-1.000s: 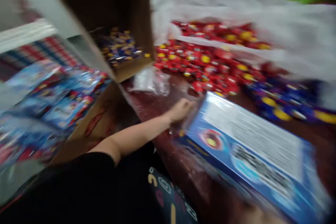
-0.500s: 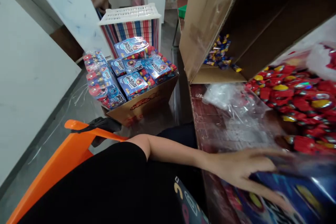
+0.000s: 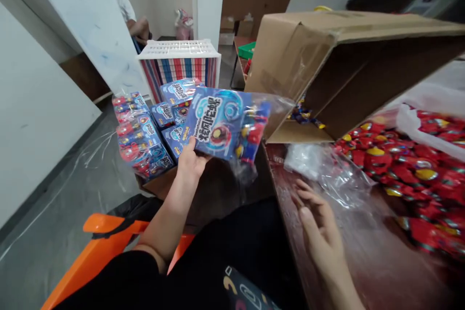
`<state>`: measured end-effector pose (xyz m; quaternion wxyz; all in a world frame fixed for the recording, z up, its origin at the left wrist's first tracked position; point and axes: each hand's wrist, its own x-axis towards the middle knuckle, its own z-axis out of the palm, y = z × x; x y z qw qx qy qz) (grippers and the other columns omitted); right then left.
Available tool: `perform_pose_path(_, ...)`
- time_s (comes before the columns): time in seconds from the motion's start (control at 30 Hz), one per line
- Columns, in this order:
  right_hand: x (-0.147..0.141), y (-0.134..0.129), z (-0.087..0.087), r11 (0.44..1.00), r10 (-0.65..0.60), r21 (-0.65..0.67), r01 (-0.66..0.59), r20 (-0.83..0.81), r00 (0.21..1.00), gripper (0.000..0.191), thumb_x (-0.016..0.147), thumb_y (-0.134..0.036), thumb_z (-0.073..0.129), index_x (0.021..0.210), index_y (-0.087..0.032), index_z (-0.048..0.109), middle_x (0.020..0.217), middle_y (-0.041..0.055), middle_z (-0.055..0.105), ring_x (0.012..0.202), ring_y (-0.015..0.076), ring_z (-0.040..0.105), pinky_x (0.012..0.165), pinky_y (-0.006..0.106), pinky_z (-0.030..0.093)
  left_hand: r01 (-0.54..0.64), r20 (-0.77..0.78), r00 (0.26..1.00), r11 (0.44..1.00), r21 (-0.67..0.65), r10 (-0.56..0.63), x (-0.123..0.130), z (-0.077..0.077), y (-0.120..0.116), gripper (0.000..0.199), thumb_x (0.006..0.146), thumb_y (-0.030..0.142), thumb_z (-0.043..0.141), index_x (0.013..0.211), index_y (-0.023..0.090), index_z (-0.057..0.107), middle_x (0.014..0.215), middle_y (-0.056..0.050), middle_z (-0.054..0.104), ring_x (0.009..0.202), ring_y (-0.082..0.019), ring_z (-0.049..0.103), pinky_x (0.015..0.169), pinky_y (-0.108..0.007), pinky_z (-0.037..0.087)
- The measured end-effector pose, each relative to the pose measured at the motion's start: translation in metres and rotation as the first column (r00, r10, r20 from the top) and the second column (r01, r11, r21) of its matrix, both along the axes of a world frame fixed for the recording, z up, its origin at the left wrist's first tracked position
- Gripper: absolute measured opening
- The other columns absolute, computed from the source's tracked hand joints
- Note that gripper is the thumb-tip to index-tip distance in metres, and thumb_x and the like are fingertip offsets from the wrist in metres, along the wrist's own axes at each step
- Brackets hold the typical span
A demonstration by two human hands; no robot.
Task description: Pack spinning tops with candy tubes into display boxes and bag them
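My left hand (image 3: pixel 193 159) grips the lower left corner of a blue packet (image 3: pixel 219 123) in clear plastic, with red and blue pieces showing at its right end. The packet hangs in front of a carton (image 3: pixel 160 183) filled with similar blue packets (image 3: pixel 147 143). My right hand (image 3: pixel 317 218) is over the dark red table (image 3: pixel 290 203), fingers apart and curled a little, holding nothing. Just beyond it lie clear plastic bags (image 3: pixel 327 169).
An open cardboard box (image 3: pixel 279 58) lies on its side on the table, small blue and yellow pieces inside. Red pieces (image 3: pixel 403 169) are heaped at the right. A white crate (image 3: pixel 178 50) stands behind the carton; an orange chair (image 3: pixel 80 271) is at lower left. A person sits at the back.
The blue packet has gone from the table at the lower right to above the carton, now in my left hand. My right hand has come into view. The view has tilted up.
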<state>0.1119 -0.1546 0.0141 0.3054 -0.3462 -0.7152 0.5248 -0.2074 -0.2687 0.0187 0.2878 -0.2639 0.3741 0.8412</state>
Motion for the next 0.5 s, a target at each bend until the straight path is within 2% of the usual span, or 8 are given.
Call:
perform_pose_path(0.07,-0.010,-0.006,-0.004,0.997,0.041,-0.070,-0.040,0.007,0.999,0.037,0.099,-0.051,0.071,0.128,-0.029,0.067,0.163,0.0140,0.056,0.148,0.0315,0.060,0.124,0.054,0.050,-0.011,0.056,0.998,0.999,-0.033,0.013,-0.003,-0.013,0.002,0.021,0.112,0.032,0.053,0.122,0.018,0.065,0.116,-0.013,0.076,0.118,-0.031,0.074,0.112,-0.068,0.056)
perform_pose_path(0.1,-0.012,-0.009,-0.006,0.994,0.055,-0.096,-0.054,0.009,0.998,0.037,0.099,-0.051,0.072,0.128,-0.029,0.067,0.162,0.0139,0.056,0.144,0.0300,0.064,0.121,0.050,0.053,-0.026,0.073,0.997,0.998,-0.052,0.030,-0.004,-0.018,0.006,0.020,0.113,0.032,0.051,0.119,0.019,0.064,0.117,-0.014,0.074,0.122,-0.032,0.073,0.113,-0.070,0.054)
perform_pose_path(0.17,-0.009,-0.012,-0.010,0.989,0.061,-0.132,-0.060,0.003,0.998,0.037,0.098,-0.051,0.073,0.127,-0.029,0.067,0.161,0.0130,0.057,0.136,0.0265,0.069,0.116,0.042,0.056,-0.057,0.082,0.995,0.995,-0.087,0.064,-0.008,-0.027,0.017,0.020,0.114,0.030,0.045,0.117,0.019,0.062,0.125,-0.014,0.071,0.128,-0.030,0.070,0.117,-0.068,0.052)
perform_pose_path(0.27,0.004,-0.013,-0.017,0.987,0.024,-0.161,-0.023,0.003,1.000,0.036,0.098,-0.050,0.074,0.126,-0.028,0.067,0.157,0.0121,0.060,0.128,0.0226,0.074,0.111,0.035,0.057,-0.069,0.049,0.996,0.991,-0.119,0.075,-0.016,-0.030,0.040,0.023,0.115,0.022,0.038,0.126,0.022,0.058,0.145,-0.014,0.062,0.136,-0.026,0.067,0.120,-0.057,0.053)
perform_pose_path(0.33,0.015,-0.012,-0.022,0.988,0.000,-0.155,0.004,0.021,1.000,0.036,0.097,-0.050,0.075,0.125,-0.027,0.067,0.155,0.0125,0.061,0.124,0.0217,0.075,0.109,0.035,0.058,-0.048,0.005,0.999,0.989,-0.136,0.050,-0.020,-0.028,0.056,0.029,0.115,0.020,0.037,0.138,0.026,0.053,0.156,-0.013,0.054,0.141,-0.023,0.063,0.119,-0.049,0.055)
perform_pose_path(0.4,0.028,-0.011,-0.030,0.993,-0.015,-0.118,0.021,0.054,0.998,0.037,0.096,-0.050,0.076,0.123,-0.026,0.066,0.153,0.0143,0.062,0.118,0.0224,0.077,0.107,0.038,0.060,0.006,-0.045,0.999,0.986,-0.167,-0.013,-0.020,-0.026,0.068,0.037,0.115,0.021,0.039,0.150,0.030,0.046,0.162,-0.012,0.049,0.144,-0.023,0.061,0.117,-0.046,0.057)
perform_pose_path(0.5,0.049,-0.004,-0.050,1.000,-0.005,-0.007,0.006,0.158,0.987,0.037,0.097,-0.051,0.072,0.120,-0.022,0.066,0.147,0.0177,0.066,0.115,0.0246,0.077,0.102,0.043,0.062,0.129,-0.123,0.979,0.958,-0.255,-0.165,-0.004,-0.036,0.066,0.046,0.113,0.023,0.050,0.157,0.031,0.042,0.164,-0.012,0.048,0.144,-0.026,0.060,0.115,-0.047,0.056)
